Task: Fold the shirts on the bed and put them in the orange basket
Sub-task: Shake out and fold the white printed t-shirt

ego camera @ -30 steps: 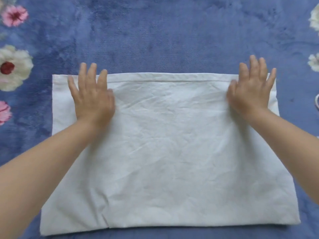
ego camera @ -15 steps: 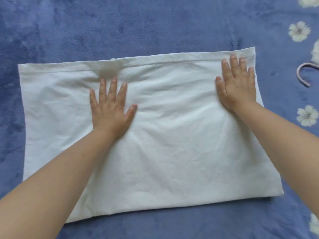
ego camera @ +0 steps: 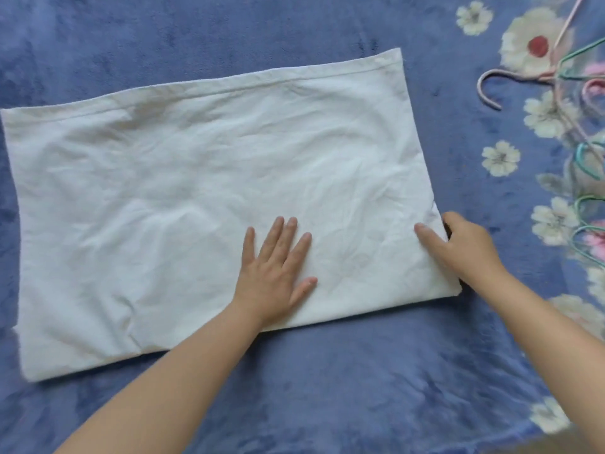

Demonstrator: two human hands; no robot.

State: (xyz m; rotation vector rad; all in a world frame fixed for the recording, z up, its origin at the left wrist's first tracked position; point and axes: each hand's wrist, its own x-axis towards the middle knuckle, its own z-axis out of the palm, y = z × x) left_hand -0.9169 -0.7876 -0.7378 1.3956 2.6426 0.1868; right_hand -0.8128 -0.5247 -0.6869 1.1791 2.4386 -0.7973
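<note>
I count one white folded shirt (ego camera: 209, 191) on one blue flowered blanket (ego camera: 360, 371), two hands, left (ego camera: 273, 276) and right (ego camera: 465, 250), and a tangle of hangers (ego camera: 576, 126) (overlapping, count unclear).

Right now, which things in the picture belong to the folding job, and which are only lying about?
Part of the job:
- white shirt, folded flat on the bed
- left hand, pressing flat on the shirt
- right hand, gripping the shirt's right edge

Only lying about:
- hangers, pink and green, at the right
- blue flowered blanket under it all

The orange basket is not in view.
</note>
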